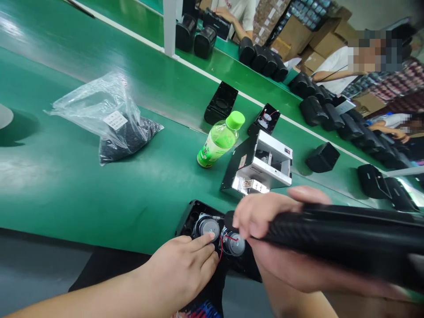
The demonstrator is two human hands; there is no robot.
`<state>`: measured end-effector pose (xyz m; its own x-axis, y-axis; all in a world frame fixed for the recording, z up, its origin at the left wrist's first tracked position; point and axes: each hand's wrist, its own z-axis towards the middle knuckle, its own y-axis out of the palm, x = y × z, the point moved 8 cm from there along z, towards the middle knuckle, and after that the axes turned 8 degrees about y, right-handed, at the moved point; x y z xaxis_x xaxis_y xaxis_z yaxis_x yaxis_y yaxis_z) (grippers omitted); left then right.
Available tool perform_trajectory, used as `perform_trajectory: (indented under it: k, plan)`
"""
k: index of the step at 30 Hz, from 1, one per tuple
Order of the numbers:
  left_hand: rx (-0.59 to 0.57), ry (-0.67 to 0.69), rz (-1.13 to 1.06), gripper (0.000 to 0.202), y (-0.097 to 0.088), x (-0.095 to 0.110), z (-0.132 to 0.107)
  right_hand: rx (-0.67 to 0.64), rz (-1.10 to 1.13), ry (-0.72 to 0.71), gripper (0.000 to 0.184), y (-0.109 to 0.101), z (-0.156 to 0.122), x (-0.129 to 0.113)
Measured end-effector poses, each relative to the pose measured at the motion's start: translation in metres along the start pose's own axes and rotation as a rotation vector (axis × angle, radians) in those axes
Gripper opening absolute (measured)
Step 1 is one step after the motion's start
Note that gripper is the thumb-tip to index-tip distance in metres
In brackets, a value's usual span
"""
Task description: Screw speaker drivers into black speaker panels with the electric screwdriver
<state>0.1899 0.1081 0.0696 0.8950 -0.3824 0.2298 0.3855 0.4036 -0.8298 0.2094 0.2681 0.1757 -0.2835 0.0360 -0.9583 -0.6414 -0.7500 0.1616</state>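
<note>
Clear bag of black parts [109, 119] far left on green belt [66, 185]. Left hand [185, 269] fingers extended, gripping nothing, fingertips pressing left driver [208, 226] of open black speaker housing [190, 214] at near belt edge. Green bottle [218, 141] and metal screw feeder [261, 165] behind. Right hand [265, 221] closed around black power screwdriver [347, 234], over housing's right end.

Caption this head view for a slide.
Left hand rests on an open speaker case; right hand grips a black tool above it.
</note>
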Motion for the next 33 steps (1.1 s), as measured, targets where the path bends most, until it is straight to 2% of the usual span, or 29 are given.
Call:
perform_trajectory:
  k: [2,6,10,16,20,22,26,29,31,33]
  plan:
    - [0.011,-0.006,-0.001,0.034,0.000,0.000,0.000,-0.064,0.059,-0.008,0.064,0.014,0.005,0.018]
    - [0.030,-0.027,-0.007,0.034,0.001,-0.001,0.000,-0.060,0.085,-0.038,0.067,0.020,0.012,0.040]
    - [0.059,-0.036,-0.011,0.032,-0.002,-0.002,0.001,-0.041,0.074,-0.036,0.069,0.019,0.012,0.045]
    - [0.046,-0.040,-0.014,0.030,-0.002,-0.002,0.001,-0.126,0.041,-0.054,0.073,0.024,0.013,0.052]
    - [0.045,-0.041,-0.024,0.029,-0.002,-0.002,-0.001,-0.018,0.032,-0.121,0.087,0.024,0.010,0.054]
    - [0.050,-0.040,-0.022,0.030,-0.002,-0.002,-0.001,0.009,0.040,-0.111,0.083,0.023,0.007,0.056]
    - [0.047,-0.038,-0.011,0.030,0.000,-0.002,0.001,-0.092,0.052,-0.081,0.070,0.026,0.006,0.066]
    - [0.084,-0.011,-0.021,0.031,-0.004,-0.001,0.000,-0.151,0.046,-0.128,0.080,0.027,0.009,0.070]
    - [0.137,0.000,-0.081,0.028,-0.011,-0.004,-0.006,-0.145,0.033,-0.112,0.082,0.027,0.012,0.074]
    - [0.239,-0.084,-0.141,0.021,-0.022,-0.017,-0.020,-0.127,0.019,-0.082,0.080,0.027,0.014,0.078]
